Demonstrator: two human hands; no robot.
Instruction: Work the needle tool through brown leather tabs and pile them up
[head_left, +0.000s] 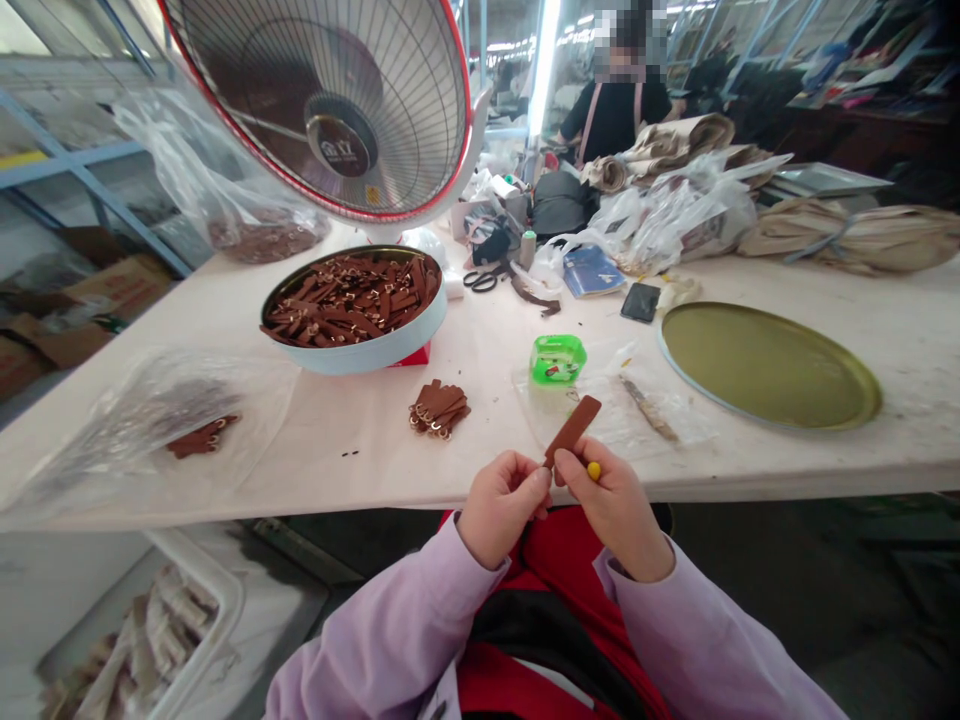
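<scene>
A flat brown leather-like strap [573,432] is pinched between my two hands, just past the table's front edge. My left hand [504,502] closes on its lower end with thumb and fingertips. On the right side of the strap, my right hand [615,508] is closed too, its thumb against the piece. A small yellow tip [594,470] pokes out between the right fingers; the rest of it is hidden. To the left lies a small pile of brown straps with metal rings [439,410]. Beyond the hands sits a bright green container [558,360].
A round tin [360,350] heaped with brown straps stands left, below a large fan heater [337,110]. A round lid [772,365] lies right. Scissors [485,280], a phone [640,302], a blue booklet [592,271] and plastic bags are farther back. A person [619,110] is behind.
</scene>
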